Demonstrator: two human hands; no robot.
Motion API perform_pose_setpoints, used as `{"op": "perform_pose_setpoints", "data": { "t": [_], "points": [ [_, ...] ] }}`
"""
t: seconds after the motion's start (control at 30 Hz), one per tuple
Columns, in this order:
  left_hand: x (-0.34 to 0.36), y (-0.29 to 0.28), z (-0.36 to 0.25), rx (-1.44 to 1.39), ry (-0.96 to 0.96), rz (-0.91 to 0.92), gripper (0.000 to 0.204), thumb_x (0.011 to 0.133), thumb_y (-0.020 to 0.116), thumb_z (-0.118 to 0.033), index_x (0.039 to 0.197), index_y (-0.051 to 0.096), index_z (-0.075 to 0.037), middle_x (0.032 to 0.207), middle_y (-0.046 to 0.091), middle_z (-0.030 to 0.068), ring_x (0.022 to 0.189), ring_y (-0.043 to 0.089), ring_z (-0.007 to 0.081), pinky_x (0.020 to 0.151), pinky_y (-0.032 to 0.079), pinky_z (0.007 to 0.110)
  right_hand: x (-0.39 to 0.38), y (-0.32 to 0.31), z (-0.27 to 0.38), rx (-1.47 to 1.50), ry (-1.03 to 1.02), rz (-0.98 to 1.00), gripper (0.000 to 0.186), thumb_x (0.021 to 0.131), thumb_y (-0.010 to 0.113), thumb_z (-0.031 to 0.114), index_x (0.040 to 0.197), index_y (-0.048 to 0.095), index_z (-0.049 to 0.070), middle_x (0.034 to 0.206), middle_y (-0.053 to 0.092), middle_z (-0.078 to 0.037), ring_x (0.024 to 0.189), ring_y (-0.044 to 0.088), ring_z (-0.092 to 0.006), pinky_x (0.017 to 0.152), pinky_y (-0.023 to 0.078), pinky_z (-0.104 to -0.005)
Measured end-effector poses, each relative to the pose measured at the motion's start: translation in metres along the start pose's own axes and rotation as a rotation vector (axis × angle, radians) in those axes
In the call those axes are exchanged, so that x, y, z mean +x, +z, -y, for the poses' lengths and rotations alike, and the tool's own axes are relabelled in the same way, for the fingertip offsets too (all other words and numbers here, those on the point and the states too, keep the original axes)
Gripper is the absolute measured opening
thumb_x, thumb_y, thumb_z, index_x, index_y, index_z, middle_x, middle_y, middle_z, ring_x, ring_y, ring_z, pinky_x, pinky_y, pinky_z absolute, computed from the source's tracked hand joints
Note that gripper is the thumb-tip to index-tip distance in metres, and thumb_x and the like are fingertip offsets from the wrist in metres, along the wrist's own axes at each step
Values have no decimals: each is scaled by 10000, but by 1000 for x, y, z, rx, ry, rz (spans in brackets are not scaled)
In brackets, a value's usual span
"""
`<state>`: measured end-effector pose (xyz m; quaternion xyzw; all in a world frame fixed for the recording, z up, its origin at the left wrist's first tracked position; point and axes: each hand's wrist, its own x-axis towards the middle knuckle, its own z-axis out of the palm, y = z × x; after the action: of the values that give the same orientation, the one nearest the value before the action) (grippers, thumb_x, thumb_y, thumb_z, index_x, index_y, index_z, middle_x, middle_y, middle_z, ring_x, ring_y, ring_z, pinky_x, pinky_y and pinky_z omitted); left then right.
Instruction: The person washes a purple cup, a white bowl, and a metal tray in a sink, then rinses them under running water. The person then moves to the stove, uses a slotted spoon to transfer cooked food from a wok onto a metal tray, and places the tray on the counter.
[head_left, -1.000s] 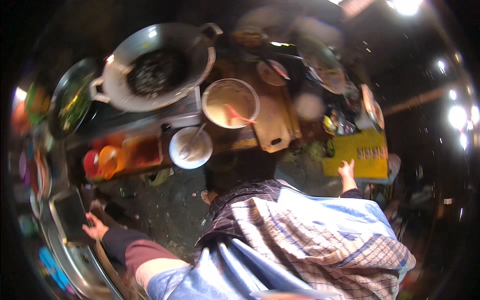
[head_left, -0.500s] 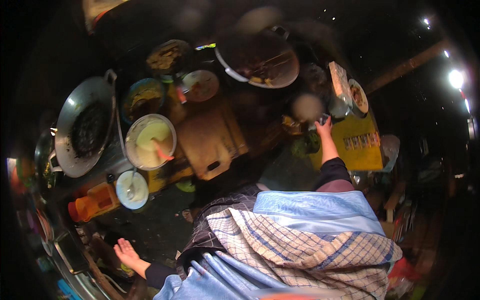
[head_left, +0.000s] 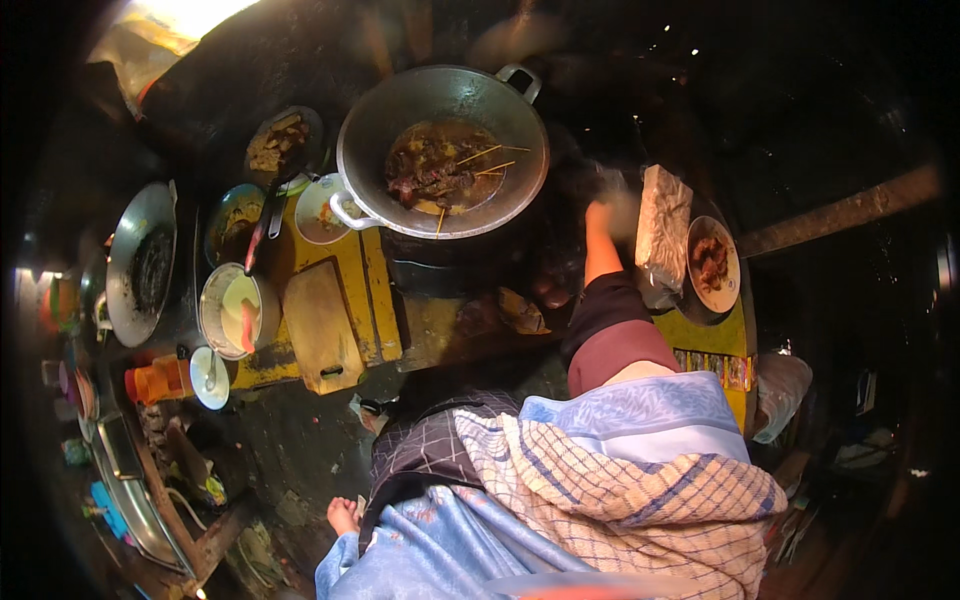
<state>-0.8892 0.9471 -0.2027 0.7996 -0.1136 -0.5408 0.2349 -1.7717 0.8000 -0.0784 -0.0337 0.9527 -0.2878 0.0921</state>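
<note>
My right arm reaches forward to the right of a big metal wok (head_left: 370, 110). A blurred pale patch covers the fingers of my right hand (head_left: 598, 218), so its grip and anything in it are hidden. Dark skewered pieces (head_left: 430, 172) lie in brown liquid in the wok, with several thin sticks poking up. Close to the hand is a pale wrapped block (head_left: 664, 215), and beyond it a plate of brown food (head_left: 712, 265). My left hand (head_left: 342, 515) hangs low beside the blue cloth (head_left: 420, 545) I wear, fingers curled, with nothing visible in them.
A yellow table (head_left: 375, 300) carries a cutting board (head_left: 320, 330). Left of it stand a pot of pale batter (head_left: 212, 300), a small white bowl (head_left: 206, 385) and an empty dark wok (head_left: 125, 260). Orange containers (head_left: 155, 382) sit at the table's left end.
My view has shifted, bringing the wok and its skewers into clearer sight. My right hand has moved forward and left, from beside the yellow surface. My left hand has come in toward my body, fingers curling.
</note>
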Motion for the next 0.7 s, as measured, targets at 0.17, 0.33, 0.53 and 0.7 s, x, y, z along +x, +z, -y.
{"op": "perform_pose_setpoints", "data": {
  "t": [0.17, 0.33, 0.53, 0.7],
  "points": [
    [-41, 32, -12, 43, 78, -17, 360, 839, 518, -182, 1184, 433, -128, 807, 543, 3, 689, 560, 138, 508, 415, 262, 26, -47, 63, 22, -115, -224, 282, 832, 391, 96, 728, 633, -2, 775, 639, -154, 660, 630, -229, 570, 496, -346],
    [-69, 52, -18, 152, 96, -6, 361, 838, 513, -172, 1185, 431, -113, 789, 542, 5, 647, 549, 123, 485, 409, 245, -2, -125, 112, 979, 119, -324, 355, 803, 385, 139, 966, 568, -118, 988, 597, -211, 839, 614, -272, 694, 507, -356],
    [-103, 77, -45, 259, 188, -3, 364, 838, 507, -159, 1187, 429, -96, 766, 541, 8, 596, 535, 105, 457, 403, 224, -60, -197, 151, 1491, -150, -156, 137, 747, 578, 232, 759, 615, 100, 788, 586, -20, 687, 565, -155, 629, 490, -331],
    [-106, 99, -86, 183, 259, 58, 398, 800, 552, -110, 1182, 460, -46, 813, 574, 41, 572, 521, 81, 416, 369, 195, -109, -237, 145, 1679, -821, 956, 190, 711, 624, 172, 858, 577, 62, 812, 578, -33, 756, 571, -200, 732, 486, -377]
  ]
}}
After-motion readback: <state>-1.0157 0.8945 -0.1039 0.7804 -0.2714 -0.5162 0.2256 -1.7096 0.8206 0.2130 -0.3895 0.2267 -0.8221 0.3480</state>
